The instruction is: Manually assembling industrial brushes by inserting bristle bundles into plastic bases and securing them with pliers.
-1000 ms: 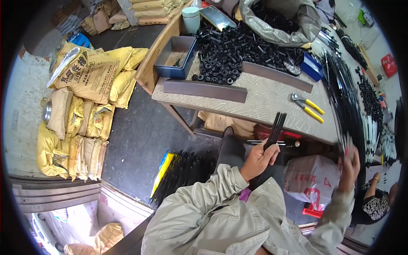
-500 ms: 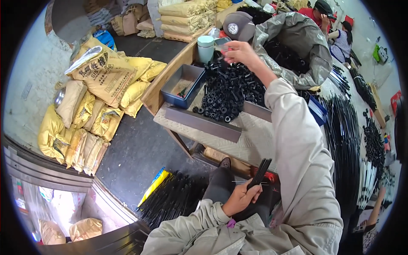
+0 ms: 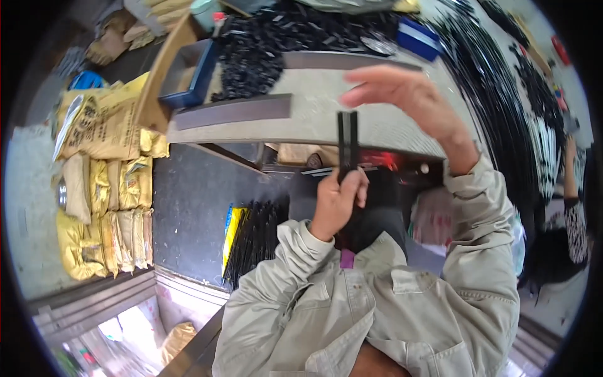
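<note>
My left hand (image 3: 339, 200) is wrapped round a bundle of black strips (image 3: 347, 139), which stands upright in front of my lap. Thin pale rods (image 3: 317, 171) stick out sideways near that hand. Over the table's near part (image 3: 326, 122) hovers my right hand (image 3: 408, 97), its fingers stretched forward and smeared by motion; nothing shows in it. Beyond it spreads a heap of small black parts (image 3: 251, 56), blurred here. A small red-topped thing (image 3: 218, 17) stands at the heap's far left edge.
A blue bin (image 3: 187, 75) and a loose grey metal bar (image 3: 233, 112) lie at the table's left. A longer grey bar (image 3: 352, 60) borders the heap. Long black rods (image 3: 483, 81) fill the right side; more black rods (image 3: 257, 235) stand on the floor. Yellow sacks (image 3: 122, 182) are stacked left.
My right hand has come back from the far side of the heap toward me; the red thing at its fingers no longer shows there. My left hand still holds the bundle. The view has tilted down.
</note>
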`<state>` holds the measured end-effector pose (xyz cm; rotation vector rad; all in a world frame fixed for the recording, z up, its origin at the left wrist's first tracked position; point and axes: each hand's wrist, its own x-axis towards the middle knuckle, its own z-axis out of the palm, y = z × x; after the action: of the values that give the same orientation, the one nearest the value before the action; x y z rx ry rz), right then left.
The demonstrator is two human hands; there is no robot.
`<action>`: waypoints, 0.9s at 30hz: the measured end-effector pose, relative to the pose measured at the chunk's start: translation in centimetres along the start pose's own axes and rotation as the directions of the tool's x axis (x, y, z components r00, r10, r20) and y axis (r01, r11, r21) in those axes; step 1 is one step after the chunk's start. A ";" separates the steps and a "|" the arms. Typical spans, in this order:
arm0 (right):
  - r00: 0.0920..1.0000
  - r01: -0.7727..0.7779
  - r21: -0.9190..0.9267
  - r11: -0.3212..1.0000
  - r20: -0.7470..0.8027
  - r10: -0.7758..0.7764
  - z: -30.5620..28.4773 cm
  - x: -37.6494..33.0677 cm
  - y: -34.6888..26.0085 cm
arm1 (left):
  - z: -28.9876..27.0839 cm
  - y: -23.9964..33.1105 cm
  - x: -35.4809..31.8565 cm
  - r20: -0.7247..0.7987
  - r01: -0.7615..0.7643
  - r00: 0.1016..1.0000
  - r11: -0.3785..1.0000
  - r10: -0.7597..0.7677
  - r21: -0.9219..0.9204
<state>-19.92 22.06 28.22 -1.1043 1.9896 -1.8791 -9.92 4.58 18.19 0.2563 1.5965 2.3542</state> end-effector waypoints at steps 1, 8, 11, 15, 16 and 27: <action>1.000 -0.031 -0.069 0.997 0.002 0.031 0.8 -1.3 0.1 | 0.5 -0.2 0.0 0.000 -0.007 1.000 0.999 0.007 -0.048; 0.983 -0.125 0.111 0.986 -0.123 0.139 5.9 -4.8 -4.2 | 1.7 -1.8 -1.9 0.284 -0.050 0.954 0.987 0.092 -0.152; 0.999 0.028 -0.071 0.997 0.043 -0.025 8.8 -6.6 -7.6 | 0.9 -6.0 -2.5 -0.143 -0.310 0.935 0.943 0.326 0.121; 0.894 0.416 0.037 0.908 0.167 -0.416 10.7 -8.5 -8.4 | 2.1 -1.9 -2.4 0.038 0.201 0.980 0.966 -0.197 -0.163; 0.905 0.381 0.159 0.911 0.139 -0.402 9.6 -8.2 -7.6 | 2.0 -2.0 -2.9 0.045 0.163 0.987 0.960 -0.157 -0.226; 0.745 -0.294 -0.217 0.931 -0.662 0.081 9.8 -12.4 3.4 | 3.0 -1.4 -2.7 0.095 0.258 0.965 0.948 -0.244 -0.184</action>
<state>-6.58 21.86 19.11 -0.2494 2.7128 -2.0573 -6.29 6.79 17.99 0.0870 1.2702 2.2545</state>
